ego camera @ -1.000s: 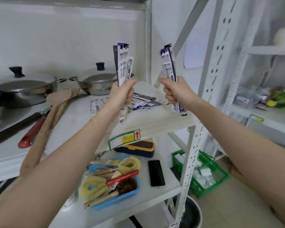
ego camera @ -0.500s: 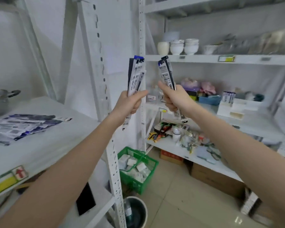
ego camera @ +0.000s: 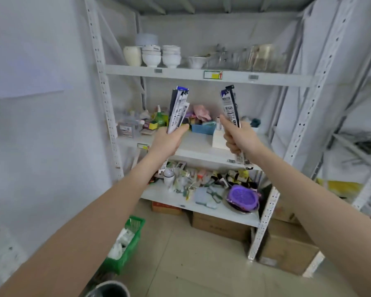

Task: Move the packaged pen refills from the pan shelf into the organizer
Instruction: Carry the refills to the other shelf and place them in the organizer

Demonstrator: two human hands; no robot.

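A white metal shelving rack (ego camera: pixel 210 75) stands against a pale wall, its perforated uprights rising on either side, and the floor (ego camera: pixel 191 264) below is light glossy tile. The top visible shelf carries stacked white bowls (ego camera: pixel 151 54) and blurred glass jars (ego camera: pixel 259 57); a green and yellow label (ego camera: pixel 213 74) with a red arrow is stuck on its front edge. The middle shelf (ego camera: pixel 198 150) holds a jumble of small items at the back, among them a blue tray (ego camera: pixel 202 127) and a white organizer (ego camera: pixel 219 140) just left of the right hand. The shelf below is crowded with small clutter and a purple round object (ego camera: pixel 242 198) near its right end. Cardboard boxes (ego camera: pixel 221 227) sit on the floor under the rack, and a green plastic basket (ego camera: pixel 126 246) stands lower left beside a dark round bin (ego camera: pixel 107 290) at the bottom edge. Both arms reach forward in front of the middle shelf. The left hand (ego camera: pixel 166 142) has its fingers clenched around a bundle of packaged pen refills (ego camera: pixel 178 109) held upright, their tops fanning slightly. The right hand (ego camera: pixel 239 139) grips another bundle of refill packs (ego camera: pixel 230 106) tilted a little leftward at the top, the lower end sticking out below the fist. The two bundles are apart, both in the air above the middle shelf's front.
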